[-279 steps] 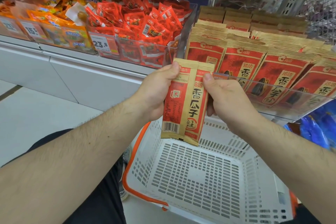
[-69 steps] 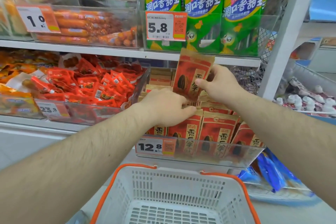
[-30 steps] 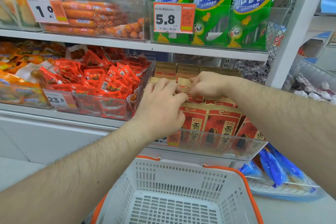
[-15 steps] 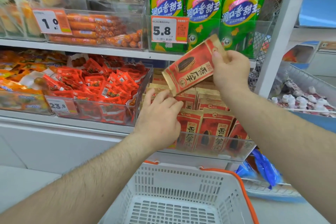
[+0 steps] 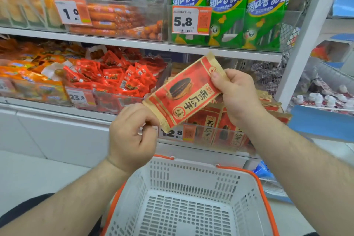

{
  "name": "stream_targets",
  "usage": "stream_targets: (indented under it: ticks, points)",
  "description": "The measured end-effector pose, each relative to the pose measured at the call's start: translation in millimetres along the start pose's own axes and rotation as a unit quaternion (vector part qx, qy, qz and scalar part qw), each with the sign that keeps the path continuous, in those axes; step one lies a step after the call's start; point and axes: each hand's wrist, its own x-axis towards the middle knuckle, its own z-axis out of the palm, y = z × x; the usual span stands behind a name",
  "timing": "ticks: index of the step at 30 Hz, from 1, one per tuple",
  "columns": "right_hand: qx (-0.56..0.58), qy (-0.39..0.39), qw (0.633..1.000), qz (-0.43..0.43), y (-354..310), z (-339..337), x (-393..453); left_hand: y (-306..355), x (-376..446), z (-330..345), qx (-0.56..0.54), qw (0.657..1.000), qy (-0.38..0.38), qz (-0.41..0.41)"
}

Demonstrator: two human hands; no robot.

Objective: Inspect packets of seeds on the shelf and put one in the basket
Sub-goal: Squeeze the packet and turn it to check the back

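Observation:
A red and tan packet of sunflower seeds (image 5: 184,93) hangs tilted in front of the shelf, above the basket. My right hand (image 5: 236,95) grips its upper right end, thumb on the front. My left hand (image 5: 132,134) has curled fingers at the packet's lower left corner and seems to pinch it. More of the same seed packets (image 5: 214,126) stand in a clear bin on the lower shelf behind. The white basket (image 5: 193,176) with an orange rim sits open below my hands, nothing inside it.
Left of the seed bin is a bin of small red snack packs (image 5: 115,80). Green sausage bags (image 5: 228,5) stand on the shelf above behind a 5.8 price tag. A white shelf upright (image 5: 304,40) rises at the right. Pale floor lies to the left.
My right hand has brought the packet down and nearer to me. My left hand has left the shelf packets and come up to the packet's lower corner.

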Motion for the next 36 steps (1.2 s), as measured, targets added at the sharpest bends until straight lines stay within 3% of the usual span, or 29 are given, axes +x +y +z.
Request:
stream_targets:
  ticks: [4, 9, 13, 17, 23, 26, 36]
  points:
    - [-0.14, -0.09, 0.986, -0.006, 10, 6, -15, 0, 4, 1, -0.022, 0.998, 0.004, -0.054]
    - [-0.197, -0.222, 0.955, -0.016, 18, 19, -29, 8, -6, 8, -0.063, 0.988, -0.038, -0.133]
    - [-0.231, -0.28, 0.93, -0.056, 30, 30, -37, 20, -9, 13, -0.133, 0.937, -0.088, -0.311]
    - [-0.241, -0.261, 0.934, -0.034, 52, 32, -39, 15, -16, 19, -0.226, 0.841, -0.118, -0.476]
    - [-0.122, -0.148, 0.979, 0.067, 71, 39, -48, 14, -21, 22, -0.339, 0.742, -0.087, -0.572]
    - [-0.091, -0.118, 0.984, 0.103, 72, 37, -50, 14, -17, 20, -0.366, 0.722, -0.089, -0.58]
    - [-0.021, -0.147, 0.98, 0.13, 68, 32, -61, 14, -14, 12, -0.384, 0.693, -0.108, -0.601]
